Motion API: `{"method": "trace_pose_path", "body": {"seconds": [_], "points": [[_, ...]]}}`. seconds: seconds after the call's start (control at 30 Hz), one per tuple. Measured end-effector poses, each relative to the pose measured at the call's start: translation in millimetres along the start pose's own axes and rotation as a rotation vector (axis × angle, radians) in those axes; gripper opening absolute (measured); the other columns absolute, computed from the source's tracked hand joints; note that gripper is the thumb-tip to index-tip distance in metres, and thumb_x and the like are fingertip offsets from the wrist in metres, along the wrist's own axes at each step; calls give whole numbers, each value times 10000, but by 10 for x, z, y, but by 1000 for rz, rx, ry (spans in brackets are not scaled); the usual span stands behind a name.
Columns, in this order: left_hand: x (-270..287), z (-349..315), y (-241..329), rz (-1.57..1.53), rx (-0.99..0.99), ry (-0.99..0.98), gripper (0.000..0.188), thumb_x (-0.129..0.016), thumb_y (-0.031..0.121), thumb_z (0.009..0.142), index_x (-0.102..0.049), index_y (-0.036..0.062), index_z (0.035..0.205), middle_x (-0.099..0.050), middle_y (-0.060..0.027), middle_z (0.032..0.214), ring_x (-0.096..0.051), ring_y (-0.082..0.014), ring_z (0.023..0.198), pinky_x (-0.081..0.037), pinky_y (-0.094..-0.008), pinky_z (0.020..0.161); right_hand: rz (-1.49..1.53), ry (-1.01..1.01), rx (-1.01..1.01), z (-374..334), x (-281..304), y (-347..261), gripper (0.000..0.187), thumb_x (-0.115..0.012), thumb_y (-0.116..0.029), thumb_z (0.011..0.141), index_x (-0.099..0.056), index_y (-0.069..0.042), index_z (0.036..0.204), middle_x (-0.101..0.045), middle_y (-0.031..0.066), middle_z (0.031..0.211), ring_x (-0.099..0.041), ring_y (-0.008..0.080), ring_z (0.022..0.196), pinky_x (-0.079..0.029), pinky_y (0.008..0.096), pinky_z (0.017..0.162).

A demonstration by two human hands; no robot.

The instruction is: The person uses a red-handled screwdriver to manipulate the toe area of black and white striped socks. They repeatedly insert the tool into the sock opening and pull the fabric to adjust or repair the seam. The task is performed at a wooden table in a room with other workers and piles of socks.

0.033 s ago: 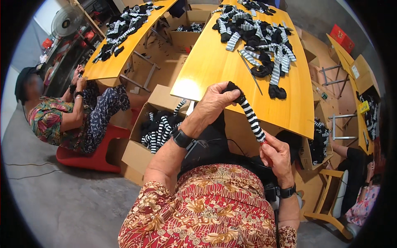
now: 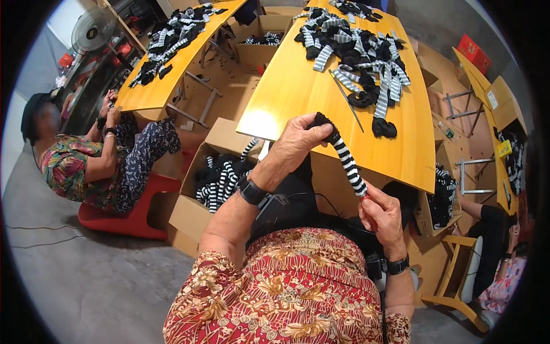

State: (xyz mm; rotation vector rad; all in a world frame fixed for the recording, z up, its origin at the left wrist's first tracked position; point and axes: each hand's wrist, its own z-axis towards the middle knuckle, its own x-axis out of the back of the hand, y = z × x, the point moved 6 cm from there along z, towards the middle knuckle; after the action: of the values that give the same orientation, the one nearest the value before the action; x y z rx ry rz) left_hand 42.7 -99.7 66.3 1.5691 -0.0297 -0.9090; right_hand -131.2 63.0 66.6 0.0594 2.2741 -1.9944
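Between my hands a black-and-white striped knitted tube (image 2: 348, 159), like a sock, hangs in a slanting curve in front of the table edge. My left hand (image 2: 299, 139) is closed on its black upper end, thumb pressed over the top. Lower and to the right, my right hand (image 2: 380, 209) pinches the striped lower end. A small red bit (image 2: 364, 198) shows at those fingertips; what it is I cannot tell. Past my hands, a heap of grey-striped and black knitted pieces (image 2: 358, 49) lies on the yellow table (image 2: 286, 94).
A thin dark rod (image 2: 346, 101) lies on the table. Cardboard boxes of striped pieces stand left (image 2: 192, 215) and right (image 2: 425, 215) of me. At the left, a person (image 2: 80, 155) sits on a red stool (image 2: 123, 215) by another table (image 2: 140, 100). Another person (image 2: 495, 246) sits far right.
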Motion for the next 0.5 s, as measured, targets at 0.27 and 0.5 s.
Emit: {"method": "trace_pose_path", "body": {"seconds": [0.27,0.5], "points": [[-17,-27,100,7,-27,118,182,-676,138,890,-639,48,1044,-672,-27,962,-645,-127,869,-532,-290,802,0,17,49,26,43,-7,404,-552,-104,921,-554,-44,1320,-568,13,680,-454,44,482,-352,177,436],[-20,26,90,291,-43,2,83,-715,111,844,-681,40,869,-675,-14,814,-605,-81,773,-488,-219,718,-116,-25,-7,-52,115,-53,401,-534,-56,916,-555,-37,1317,-554,5,680,-453,47,493,-373,188,448]]}}
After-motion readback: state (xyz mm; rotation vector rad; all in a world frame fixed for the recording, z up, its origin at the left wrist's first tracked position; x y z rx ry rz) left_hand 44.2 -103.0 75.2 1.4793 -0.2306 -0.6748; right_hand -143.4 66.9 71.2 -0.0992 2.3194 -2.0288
